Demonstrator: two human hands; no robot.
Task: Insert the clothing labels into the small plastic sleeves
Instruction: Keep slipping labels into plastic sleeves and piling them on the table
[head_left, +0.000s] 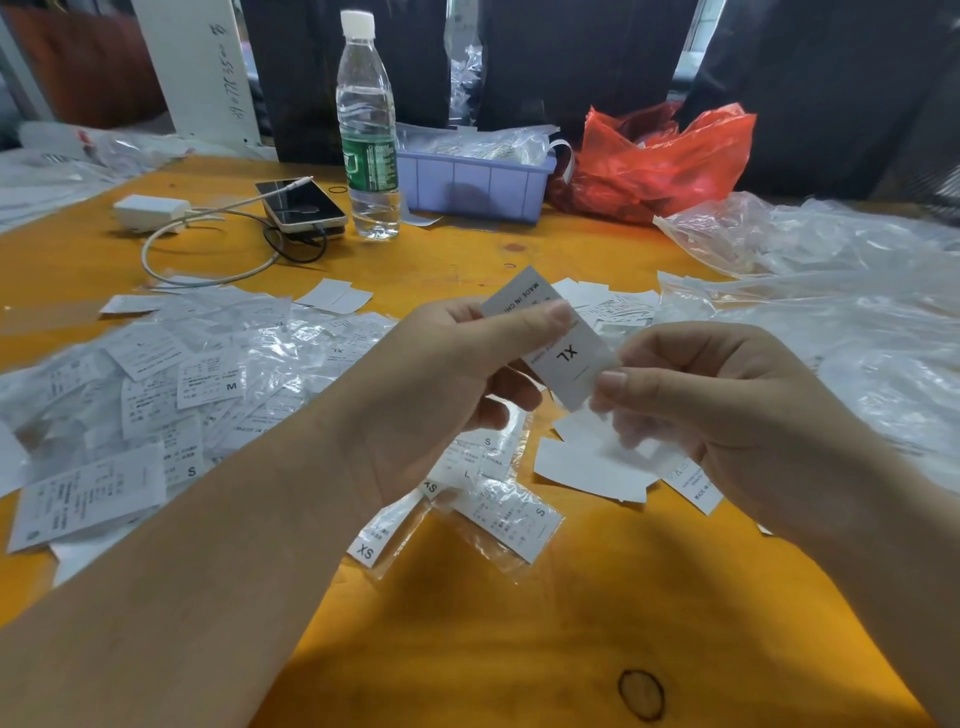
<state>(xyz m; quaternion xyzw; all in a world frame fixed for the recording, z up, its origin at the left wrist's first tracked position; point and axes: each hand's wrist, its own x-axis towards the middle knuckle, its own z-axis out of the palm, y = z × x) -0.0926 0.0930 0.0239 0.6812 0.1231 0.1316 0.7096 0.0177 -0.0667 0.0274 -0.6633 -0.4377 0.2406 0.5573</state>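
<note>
Above the middle of the table, with the XL label pinched in the left hand and its lower corner nipped by the right hand alongside a clear sleeve: best kept flat, sleeve mouth spread, corner led in first.

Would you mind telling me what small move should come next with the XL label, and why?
Probably slide the XL label further into the clear sleeve: the left hand pinches its top, and the right hand seems to hold the sleeve at its lower corner.
</note>
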